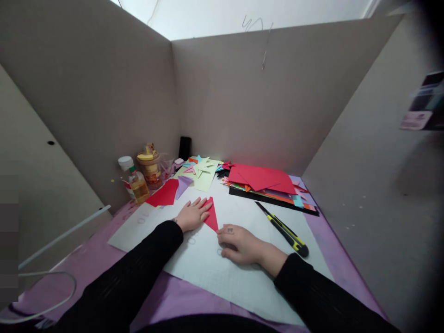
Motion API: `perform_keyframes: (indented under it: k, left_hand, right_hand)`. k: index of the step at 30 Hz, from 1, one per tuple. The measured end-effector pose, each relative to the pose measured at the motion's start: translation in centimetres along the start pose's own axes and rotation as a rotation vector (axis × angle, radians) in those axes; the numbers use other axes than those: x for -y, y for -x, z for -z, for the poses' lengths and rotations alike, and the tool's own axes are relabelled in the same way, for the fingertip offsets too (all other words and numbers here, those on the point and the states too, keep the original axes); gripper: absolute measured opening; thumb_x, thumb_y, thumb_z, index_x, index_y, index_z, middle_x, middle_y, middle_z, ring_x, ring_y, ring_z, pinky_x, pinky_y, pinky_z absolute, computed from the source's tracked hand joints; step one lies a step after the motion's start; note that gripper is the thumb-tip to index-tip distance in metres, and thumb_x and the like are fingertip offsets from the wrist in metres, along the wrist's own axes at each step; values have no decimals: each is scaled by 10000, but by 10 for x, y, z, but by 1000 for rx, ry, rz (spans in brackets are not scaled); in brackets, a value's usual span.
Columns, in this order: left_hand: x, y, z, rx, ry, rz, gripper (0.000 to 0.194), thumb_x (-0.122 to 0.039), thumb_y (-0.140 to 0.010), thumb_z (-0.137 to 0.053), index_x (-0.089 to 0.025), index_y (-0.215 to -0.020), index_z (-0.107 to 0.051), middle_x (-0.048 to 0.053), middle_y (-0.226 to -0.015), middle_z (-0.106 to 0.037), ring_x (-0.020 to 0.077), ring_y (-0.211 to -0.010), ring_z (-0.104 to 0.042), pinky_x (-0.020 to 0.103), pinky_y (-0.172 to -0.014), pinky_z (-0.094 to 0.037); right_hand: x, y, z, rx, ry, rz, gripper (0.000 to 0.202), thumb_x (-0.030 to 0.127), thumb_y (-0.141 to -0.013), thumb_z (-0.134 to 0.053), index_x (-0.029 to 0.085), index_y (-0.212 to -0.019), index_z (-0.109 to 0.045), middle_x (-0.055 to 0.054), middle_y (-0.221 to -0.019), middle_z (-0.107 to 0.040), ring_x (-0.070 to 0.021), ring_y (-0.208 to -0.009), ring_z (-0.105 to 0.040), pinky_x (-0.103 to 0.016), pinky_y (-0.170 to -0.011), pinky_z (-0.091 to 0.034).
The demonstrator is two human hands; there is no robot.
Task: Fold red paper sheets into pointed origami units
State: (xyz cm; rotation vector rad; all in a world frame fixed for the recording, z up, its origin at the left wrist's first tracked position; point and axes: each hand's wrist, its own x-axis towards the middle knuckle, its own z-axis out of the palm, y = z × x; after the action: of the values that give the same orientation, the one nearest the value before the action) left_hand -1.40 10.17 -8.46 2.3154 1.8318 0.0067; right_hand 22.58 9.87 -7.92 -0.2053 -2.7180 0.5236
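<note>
Black sleeves (145,263): Two forearms reach across the near edge of a large white sheet (249,286), hands meeting around its middle.
Red paper triangle (212,218): Narrow piece lies near the white sheet's middle, partly hidden under fingers.
Left hand (191,216): Palm down, fingers loosely spread, tips over the triangle's left side, gripping nothing.
Right hand (239,241): Half curled at the triangle's near point, thumb apart; whether it grips the paper cannot be told.
Crease risk: Uneven pressure, or a slip at that narrow point, could skew the piece and leave a crooked edge.
Utility knife (282,229): Yellow and black, on the white sheet's right side; a swinging right forearm could knock it, and any exposed blade, unclear here, could nick.
Paper stack (262,176): Uneven layers at the white sheet's far right could slide if bumped.
Amber-liquid bottle (140,190): Beside the white sheet's far left edge; a stray left elbow could tip it, wetting paper if its cap is loose.
</note>
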Motion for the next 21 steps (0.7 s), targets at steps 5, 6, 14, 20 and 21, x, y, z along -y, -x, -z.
perform_keyframes:
  k: [5,6,14,20,21]
  left_hand:
    - [9,-3,3,16,-9,10,527,-488,-954,-265,-339,-1460,-238,42,-1558,-187,294,-1422,-138,560,-1087,-173]
    - [9,-3,2,13,-12,11,530,-491,-954,-263,-342,-1462,-229,43,-1559,-184,295,-1422,-135,561,-1086,-171]
    - [9,-2,1,-2,-17,-1,528,-482,-953,-269,-337,-1460,-238,44,-1558,-189,307,-1419,-138,576,-1076,-174]
    - [9,-2,0,8,-18,0,536,-492,-958,-235,-341,-1470,-194,44,-1562,-176,304,-1421,-130,566,-1079,-165]
    - [9,-2,0,9,-20,1,535,-493,-958,-235,-345,-1470,-191,41,-1563,-175,302,-1422,-127,564,-1080,-162]
  right_hand:
    - [-3,2,-4,-40,-99,-59,192,226,-810,-571,188,-998,-570,-79,-953,-633,-203,-889,-588,-337,-801,-473]
    - [-4,0,-6,-74,-93,-80,239,229,-807,-570,183,-1042,-563,-83,-970,-626,-206,-894,-581,-345,-806,-471]
    - [-9,-31,-18,-10,222,-254,568,485,-807,-602,220,-1302,-516,-125,-1270,-521,-326,-1217,-376,-507,-1016,-305]
    - [2,-33,-17,76,285,-263,537,500,-853,-532,155,-1263,-561,-160,-1347,-495,-340,-1328,-283,-552,-1078,-204]
    - [3,-31,-16,66,287,-263,512,490,-851,-539,148,-1228,-589,-165,-1345,-493,-339,-1329,-288,-540,-1073,-226]
